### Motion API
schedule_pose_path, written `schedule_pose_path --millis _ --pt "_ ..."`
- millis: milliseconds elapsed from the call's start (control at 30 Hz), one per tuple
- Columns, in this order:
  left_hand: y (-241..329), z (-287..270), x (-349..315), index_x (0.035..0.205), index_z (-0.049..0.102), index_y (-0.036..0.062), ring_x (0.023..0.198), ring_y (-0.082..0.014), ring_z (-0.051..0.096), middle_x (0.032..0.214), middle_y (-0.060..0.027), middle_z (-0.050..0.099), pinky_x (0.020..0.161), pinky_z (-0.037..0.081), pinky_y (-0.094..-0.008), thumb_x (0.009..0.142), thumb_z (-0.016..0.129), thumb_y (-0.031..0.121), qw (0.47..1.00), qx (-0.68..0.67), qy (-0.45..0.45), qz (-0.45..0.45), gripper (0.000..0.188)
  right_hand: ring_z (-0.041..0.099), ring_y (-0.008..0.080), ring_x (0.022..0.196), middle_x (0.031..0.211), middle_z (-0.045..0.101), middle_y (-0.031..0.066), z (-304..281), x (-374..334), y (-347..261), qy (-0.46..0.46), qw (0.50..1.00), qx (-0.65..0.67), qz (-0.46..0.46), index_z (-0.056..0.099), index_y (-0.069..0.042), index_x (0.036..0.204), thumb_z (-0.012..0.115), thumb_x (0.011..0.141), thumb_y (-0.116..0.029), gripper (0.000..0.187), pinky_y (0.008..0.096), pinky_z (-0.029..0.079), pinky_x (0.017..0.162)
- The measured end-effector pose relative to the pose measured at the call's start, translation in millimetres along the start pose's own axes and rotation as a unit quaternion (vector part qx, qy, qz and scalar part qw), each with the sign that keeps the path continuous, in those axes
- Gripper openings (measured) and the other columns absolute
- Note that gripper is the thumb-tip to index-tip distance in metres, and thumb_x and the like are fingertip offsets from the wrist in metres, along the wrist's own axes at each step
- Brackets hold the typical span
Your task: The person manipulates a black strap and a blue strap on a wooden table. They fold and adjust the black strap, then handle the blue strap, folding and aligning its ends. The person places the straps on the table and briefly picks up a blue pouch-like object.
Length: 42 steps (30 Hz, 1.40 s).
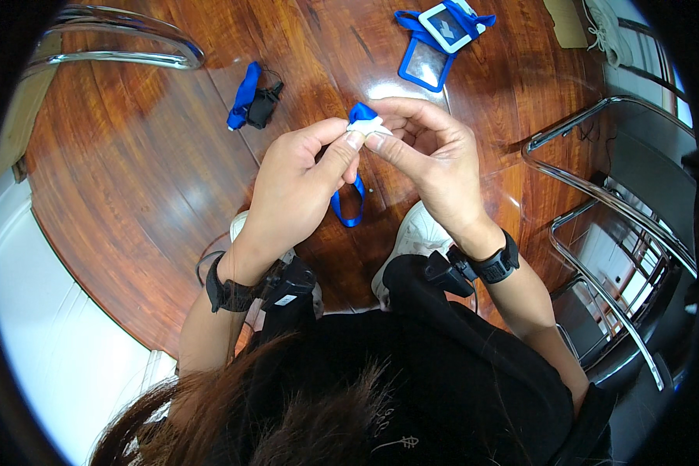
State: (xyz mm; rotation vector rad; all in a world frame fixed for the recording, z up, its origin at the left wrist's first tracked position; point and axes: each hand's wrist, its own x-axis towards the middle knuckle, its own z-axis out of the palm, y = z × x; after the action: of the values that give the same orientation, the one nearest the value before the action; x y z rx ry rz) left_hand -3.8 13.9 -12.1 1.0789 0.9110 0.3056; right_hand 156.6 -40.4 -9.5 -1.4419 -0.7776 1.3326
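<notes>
And here are the hands, left (299, 182) and right (443, 159), thumb tip by thumb tip, both pinched nearly closed on the strap (362, 113), its blue fold poking forward over a white piece (367, 126). It's dead centre between them! A blue loop (350, 223) dangles body-ward, nearer the left hand, its join hidden by fingers. Shoes (412, 237) flank it below; floor (171, 179) spreads either side. Ahead left, a strap-and-clip bundle (245, 97); farther, ahead right, two badges (426, 66); chairs (124, 56) edge both sides
</notes>
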Motion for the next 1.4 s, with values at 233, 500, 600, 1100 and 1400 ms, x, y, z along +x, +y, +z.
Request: schedule_pose_path --millis 233,500,600,1100,1400 --pt "7.6 7.2 -3.5 0.075 0.056 0.003 0.055 -0.0049 0.042 0.059 0.002 0.048 0.05 0.034 -0.0226 0.097 0.049 0.019 0.992 -0.086 0.021 -0.092 0.028 0.061 0.0161 0.072 0.088 0.063 0.0076 4.4 -2.8 3.6 0.054 0.936 -0.252 -0.238 0.071 -0.005 0.094 0.07 0.072 0.004 0.024 0.0256 0.049 0.066" --pt "13.6 8.9 -7.2 0.075 0.056 0.0038 0.053 -0.0024 0.038 0.059 0.0049 0.045 0.048 0.03 -0.0207 0.099 0.048 0.027 0.99 -0.12 0.013 -0.069 0.034 0.059 0.022 0.077 0.086 0.062 0.0067 -0.5 1.4 8.8 0.047 0.874 -0.319 -0.364 0.069 -0.006 0.084 0.068 0.064 0.009 0.025 0.0289 0.048 0.064" --pt "13.0 5.8 -6.1 0.083 0.057 0.0033 0.053 -0.0014 0.037 0.063 0.0046 0.046 0.047 0.029 -0.0188 0.099 0.048 0.027 0.995 -0.084 0.004 -0.046 0.03 0.06 0.0221 0.078 0.089 0.062 0.0069 -1.1 0.1 8.4 0.043 0.883 -0.301 -0.357 0.068 -0.005 0.082 0.067 0.064 0.01 0.024 0.0291 0.048 0.066" --pt "3.1 8.8 -5.6 0.095 0.063 0.0006 0.058 -0.0034 0.044 0.068 0.0024 0.055 0.053 0.036 -0.0198 0.096 0.054 0.019 0.994 -0.09 0.052 -0.022 0.021 0.06 0.0112 0.082 0.094 0.064 0.0053 -3.0 3.6 3.3 -0.004 0.985 -0.1 -0.138 0.067 -0.003 0.103 0.066 0.081 -0.002 0.023 0.0246 0.051 0.073" --pt "2.7 16.3 -7.3 0.101 0.064 -0.0006 0.063 -0.0117 0.055 0.069 -0.0059 0.059 0.057 0.043 -0.0257 0.094 0.054 0.016 0.996 0.064 0.058 0.015 0.02 0.061 0.0084 0.084 0.09 0.067 0.0031 -23.0 15.4 -13.3 -0.119 0.987 -0.112 0.002 0.066 -0.001 0.107 0.067 0.085 -0.007 0.023 0.0224 0.049 0.077"
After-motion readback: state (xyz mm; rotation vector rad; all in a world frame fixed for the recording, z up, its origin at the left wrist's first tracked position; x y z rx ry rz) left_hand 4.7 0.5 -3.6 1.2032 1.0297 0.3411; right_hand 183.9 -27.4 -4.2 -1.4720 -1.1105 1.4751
